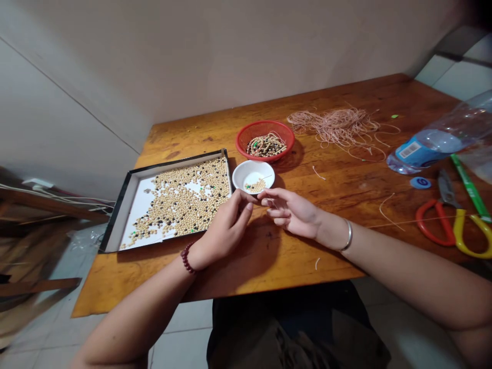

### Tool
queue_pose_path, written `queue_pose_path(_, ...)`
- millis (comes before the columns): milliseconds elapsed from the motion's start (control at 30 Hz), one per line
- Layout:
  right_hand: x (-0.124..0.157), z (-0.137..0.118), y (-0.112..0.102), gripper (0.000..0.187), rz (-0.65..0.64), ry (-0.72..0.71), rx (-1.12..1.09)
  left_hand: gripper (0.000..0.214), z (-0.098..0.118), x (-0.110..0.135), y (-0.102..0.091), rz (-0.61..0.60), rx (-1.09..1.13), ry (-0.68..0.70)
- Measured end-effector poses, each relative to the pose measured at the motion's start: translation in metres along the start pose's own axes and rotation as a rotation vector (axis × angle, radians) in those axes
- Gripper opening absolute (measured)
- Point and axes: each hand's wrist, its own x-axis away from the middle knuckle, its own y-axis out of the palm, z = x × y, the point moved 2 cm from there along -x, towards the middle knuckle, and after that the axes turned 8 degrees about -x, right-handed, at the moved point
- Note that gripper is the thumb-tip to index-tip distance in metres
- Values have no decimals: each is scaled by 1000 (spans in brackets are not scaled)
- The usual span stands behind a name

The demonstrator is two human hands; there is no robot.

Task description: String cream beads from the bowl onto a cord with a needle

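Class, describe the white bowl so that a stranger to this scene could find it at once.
On the wooden table, look between the bead tray on the left and the red basket behind. The white bowl sits there, just beyond where the left hand and right hand meet. It is the only small round white dish, holding a few pale beads.

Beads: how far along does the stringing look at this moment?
Done: several beaded strands lie in the red basket. In hand: the left hand and right hand meet by the white bowl, apparently threading. Left: the tray holds many loose beads, and a cord pile lies unused.
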Motion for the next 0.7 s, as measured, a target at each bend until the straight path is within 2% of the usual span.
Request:
queue_pose_path(267, 3, 1, 2, 11, 7, -9, -8, 8, 1, 0, 1, 111, -68, 85)
queue_pose_path(467, 4, 6, 3, 10, 7, 1, 16, 7, 3, 1, 4, 137, -20, 32)
queue_pose_path(700, 5, 10, 5, 13, -5, 24, 5, 27, -1, 3, 7, 184, 42, -51)
